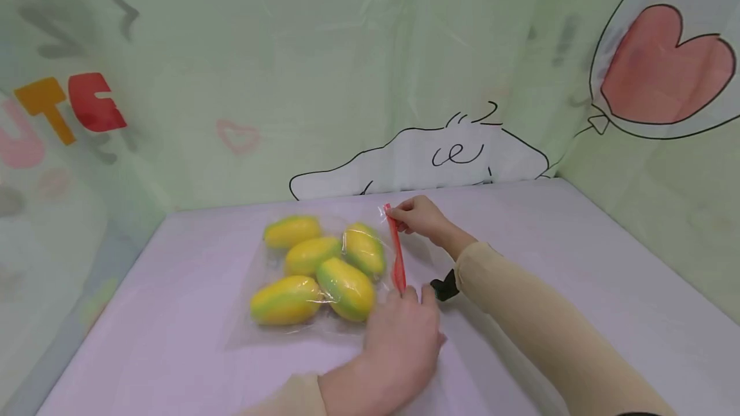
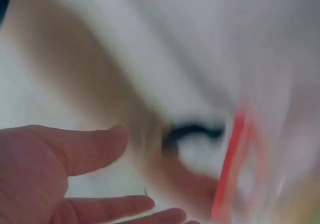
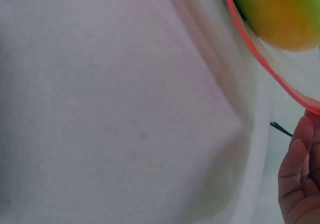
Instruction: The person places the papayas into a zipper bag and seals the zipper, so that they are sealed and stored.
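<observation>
A clear plastic zip bag [image 1: 267, 265] lies on the table with several yellow-green mangoes [image 1: 347, 289] inside. Along its right side runs a red zip strip [image 1: 397, 249], which includes the bag's opening edge. At the far end of that strip, my right hand [image 1: 424, 217] pinches the red edge between thumb and fingers. My left hand [image 1: 405, 342] is at the strip's near end, fingertips right at it and slightly blurred. In the left wrist view the thumb [image 2: 95, 149] and fingers of this hand stand apart with nothing between them. A mango [image 3: 285, 13] shows behind the red strip in the right wrist view.
The pale lilac table [image 1: 196, 364] is bounded by a printed cloth wall [image 1: 347, 82] at the back and sides. A dark strap-like piece [image 1: 445, 286] sits at my right wrist, low over the table.
</observation>
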The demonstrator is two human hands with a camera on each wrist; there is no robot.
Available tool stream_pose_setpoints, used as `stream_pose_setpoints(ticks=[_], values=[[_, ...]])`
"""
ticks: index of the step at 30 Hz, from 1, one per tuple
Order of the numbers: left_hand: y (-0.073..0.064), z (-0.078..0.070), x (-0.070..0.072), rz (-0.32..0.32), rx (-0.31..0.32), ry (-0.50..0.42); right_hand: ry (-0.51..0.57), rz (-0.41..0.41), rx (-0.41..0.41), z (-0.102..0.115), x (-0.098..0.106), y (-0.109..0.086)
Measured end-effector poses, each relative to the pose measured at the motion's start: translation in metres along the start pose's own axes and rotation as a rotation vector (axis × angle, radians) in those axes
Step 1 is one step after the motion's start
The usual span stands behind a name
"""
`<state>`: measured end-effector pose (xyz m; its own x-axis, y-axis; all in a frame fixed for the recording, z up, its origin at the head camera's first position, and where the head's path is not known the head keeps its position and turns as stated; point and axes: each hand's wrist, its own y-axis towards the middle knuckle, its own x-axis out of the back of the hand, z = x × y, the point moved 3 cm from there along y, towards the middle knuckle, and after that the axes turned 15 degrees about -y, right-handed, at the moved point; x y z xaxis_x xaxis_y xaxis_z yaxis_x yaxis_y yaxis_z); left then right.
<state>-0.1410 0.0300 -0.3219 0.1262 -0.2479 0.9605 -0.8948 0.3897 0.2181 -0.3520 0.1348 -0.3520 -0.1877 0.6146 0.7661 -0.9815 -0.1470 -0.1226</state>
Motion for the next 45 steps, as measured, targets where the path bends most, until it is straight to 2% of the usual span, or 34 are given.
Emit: stream_pose_setpoints(ticks=[1, 2, 4, 6, 8, 11, 14, 16, 19, 26, 29, 35, 45], values=[[0.011, 0.008, 0.012, -0.011, 0.018, -0.057, 0.010, -0.002, 0.008, 0.000, 0.001, -0.001], [0.024, 0.017, 0.024, 0.003, 0.055, -0.122, 0.016, -0.004, 0.007, 0.001, 0.002, -0.002], [0.055, 0.044, 0.040, 0.065, 0.151, -0.236, 0.027, -0.003, 0.014, 0.003, 0.003, -0.004], [0.085, 0.072, 0.046, 0.129, 0.236, -0.300, 0.036, 0.001, 0.007, 0.005, 0.003, -0.007], [0.111, 0.097, 0.044, 0.177, 0.286, -0.330, 0.041, 0.007, 0.003, 0.006, 0.003, -0.010], [0.139, 0.121, 0.036, 0.226, 0.277, -0.375, 0.057, 0.008, 0.010, 0.009, 0.001, -0.014], [0.155, 0.131, 0.028, 0.290, 0.210, -0.459, 0.067, 0.002, 0.037, 0.012, 0.000, -0.019], [0.162, 0.133, 0.023, 0.324, 0.160, -0.518, 0.066, -0.003, 0.054, 0.013, 0.000, -0.021], [0.166, 0.134, 0.017, 0.350, 0.122, -0.599, 0.060, -0.010, 0.071, 0.015, -0.001, -0.022], [0.168, 0.141, 0.010, 0.304, 0.145, -0.737, 0.041, -0.028, 0.110, 0.017, 0.001, -0.026], [0.168, 0.145, 0.010, 0.298, 0.146, -0.763, 0.028, -0.029, 0.128, 0.019, 0.001, -0.027], [0.168, 0.143, 0.012, 0.275, 0.163, -0.795, 0.036, -0.051, 0.129, 0.021, 0.005, -0.029], [0.172, 0.133, 0.013, 0.192, 0.170, -0.760, 0.072, -0.098, 0.081, 0.022, 0.009, -0.035]])
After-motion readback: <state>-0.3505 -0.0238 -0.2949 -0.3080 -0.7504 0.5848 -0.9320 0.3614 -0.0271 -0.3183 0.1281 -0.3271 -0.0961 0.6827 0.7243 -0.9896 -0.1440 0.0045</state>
